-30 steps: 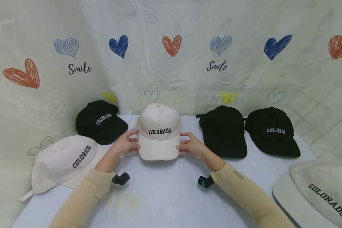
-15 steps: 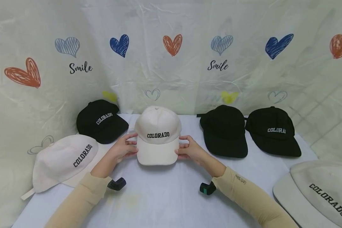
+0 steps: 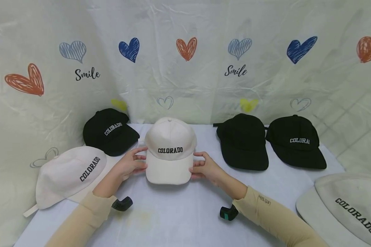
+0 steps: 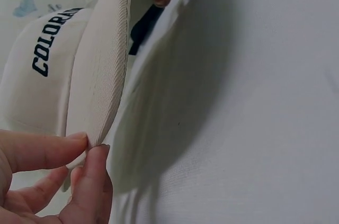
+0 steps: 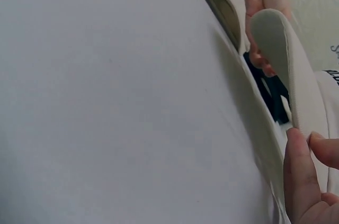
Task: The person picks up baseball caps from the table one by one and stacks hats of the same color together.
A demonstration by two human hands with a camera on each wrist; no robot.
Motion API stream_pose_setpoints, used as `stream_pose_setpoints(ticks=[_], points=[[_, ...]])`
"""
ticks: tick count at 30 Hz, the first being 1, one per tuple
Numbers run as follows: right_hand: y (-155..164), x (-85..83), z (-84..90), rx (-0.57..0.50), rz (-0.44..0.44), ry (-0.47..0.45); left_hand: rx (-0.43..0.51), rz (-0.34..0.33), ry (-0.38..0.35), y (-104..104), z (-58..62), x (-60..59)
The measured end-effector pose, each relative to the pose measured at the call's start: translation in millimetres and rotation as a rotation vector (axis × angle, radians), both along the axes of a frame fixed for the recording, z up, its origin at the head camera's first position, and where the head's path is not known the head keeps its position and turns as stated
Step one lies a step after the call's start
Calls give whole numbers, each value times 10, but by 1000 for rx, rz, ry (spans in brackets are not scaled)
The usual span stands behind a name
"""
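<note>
A cream baseball cap (image 3: 169, 168) with black COLORADO lettering faces me at the middle of the table, held between both hands. My left hand (image 3: 130, 164) pinches the left edge of its brim; in the left wrist view the thumb and a finger of that hand (image 4: 58, 176) meet on the brim edge. On the other side my right hand (image 3: 205, 168) pinches the brim's right edge, thumb on top and fingers below, as the right wrist view shows on the brim (image 5: 304, 83). The brim stands a little above the cloth, casting a shadow.
At the left are a black cap (image 3: 111, 133) and a cream cap (image 3: 71, 175). Two black caps, one plain in front (image 3: 242, 142) and one lettered (image 3: 295, 144), stand back right. Another cream cap (image 3: 349, 206) lies front right. A heart-printed sheet (image 3: 185, 79) hangs behind the white-covered table (image 3: 170, 219).
Both hands have drawn the cream cap toward me and slightly left, keeping their pinch on the brim. The other caps have stayed in place.
</note>
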State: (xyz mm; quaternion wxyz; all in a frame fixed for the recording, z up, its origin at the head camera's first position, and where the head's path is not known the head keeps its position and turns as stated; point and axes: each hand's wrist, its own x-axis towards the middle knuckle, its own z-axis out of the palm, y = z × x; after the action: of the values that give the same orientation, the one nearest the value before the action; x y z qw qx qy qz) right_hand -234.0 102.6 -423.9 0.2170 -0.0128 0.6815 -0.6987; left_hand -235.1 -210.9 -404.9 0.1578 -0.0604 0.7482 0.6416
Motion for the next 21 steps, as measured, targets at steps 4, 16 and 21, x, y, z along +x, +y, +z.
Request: stream_pose_setpoints(ticks=[4,16,21], points=[[7,74,-14,-18,-3,-9,-1,-25,4,-15,-11,37],[-9,231,-74,-39,-45,-53,1,-66,9,-57,-52,99],[-13,268,-77,-36,-58,-57,-3,-78,8,-60,-65,125]])
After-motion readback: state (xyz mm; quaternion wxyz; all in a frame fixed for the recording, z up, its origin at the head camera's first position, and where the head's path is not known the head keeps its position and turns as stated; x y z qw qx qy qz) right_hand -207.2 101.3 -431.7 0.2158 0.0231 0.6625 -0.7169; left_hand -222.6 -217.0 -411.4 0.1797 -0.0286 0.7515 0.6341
